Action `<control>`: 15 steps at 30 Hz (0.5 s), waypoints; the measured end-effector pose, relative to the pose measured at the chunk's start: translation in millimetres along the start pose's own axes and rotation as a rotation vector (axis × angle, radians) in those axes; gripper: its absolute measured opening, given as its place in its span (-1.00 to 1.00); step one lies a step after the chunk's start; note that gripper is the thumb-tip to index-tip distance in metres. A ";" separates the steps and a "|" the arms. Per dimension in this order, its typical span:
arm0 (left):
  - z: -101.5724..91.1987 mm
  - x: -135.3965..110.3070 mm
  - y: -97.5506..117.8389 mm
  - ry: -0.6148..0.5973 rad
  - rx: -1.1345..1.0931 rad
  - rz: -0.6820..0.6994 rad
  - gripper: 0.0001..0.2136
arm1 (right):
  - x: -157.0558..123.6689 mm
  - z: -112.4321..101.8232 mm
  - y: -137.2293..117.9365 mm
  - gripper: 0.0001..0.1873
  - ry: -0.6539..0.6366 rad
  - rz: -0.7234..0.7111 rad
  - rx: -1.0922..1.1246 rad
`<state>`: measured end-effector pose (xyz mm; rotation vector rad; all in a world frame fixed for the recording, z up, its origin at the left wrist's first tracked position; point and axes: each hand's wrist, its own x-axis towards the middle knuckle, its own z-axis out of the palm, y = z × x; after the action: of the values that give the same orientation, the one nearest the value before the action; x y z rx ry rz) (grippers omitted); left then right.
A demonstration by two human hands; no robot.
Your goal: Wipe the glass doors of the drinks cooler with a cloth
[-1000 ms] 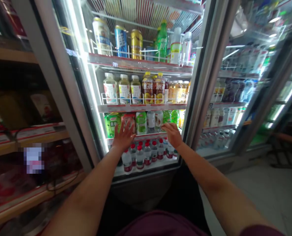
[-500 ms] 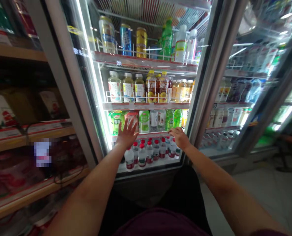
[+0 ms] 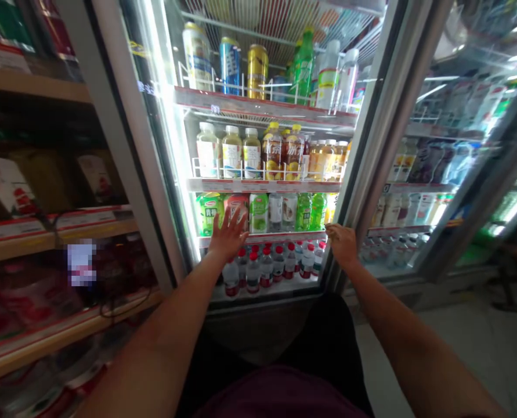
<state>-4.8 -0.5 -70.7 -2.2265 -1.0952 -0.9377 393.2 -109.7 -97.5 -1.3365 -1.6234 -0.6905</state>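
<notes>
I face an open, lit drinks fridge. My left hand (image 3: 228,235) is raised with its fingers spread, open, in front of a pink bottle (image 3: 237,206) and a green bottle (image 3: 209,212) on the third shelf (image 3: 279,237). My right hand (image 3: 343,244) is at the right end of that shelf, against the fridge's metal frame (image 3: 371,145), with its fingers curled; what they hold, if anything, is hidden. Below both hands stand several small water bottles with red caps (image 3: 267,267).
Upper fridge shelves carry cans (image 3: 231,61) and juice bottles (image 3: 252,154). Wooden shelves with packaged goods (image 3: 44,238) run along the left. A second fridge behind closed glass (image 3: 436,174) stands on the right, with pale floor (image 3: 480,348) in front of it.
My right hand has slid right along the third shelf to the fridge frame and its fingers have curled. My left hand has stayed spread by the pink bottle. The view has shifted left.
</notes>
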 end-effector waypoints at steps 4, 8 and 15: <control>-2.2 -0.2 2.0 -0.002 -0.014 -0.014 -0.40 | 5.0 -4.2 6.0 -0.64 0.037 0.032 0.002; -1.3 0.2 2.2 0.005 -0.027 -0.011 -0.39 | 18.8 -8.1 2.5 -0.63 0.093 0.056 0.006; -3.3 1.2 5.0 -0.027 -0.025 -0.028 -0.41 | 33.0 17.3 -35.6 -0.61 0.111 -0.005 0.032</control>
<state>-1.4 -5.0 -68.2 -2.2551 -1.1358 -0.9410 353.6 -89.2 -71.7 -1.2493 -1.5438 -0.7260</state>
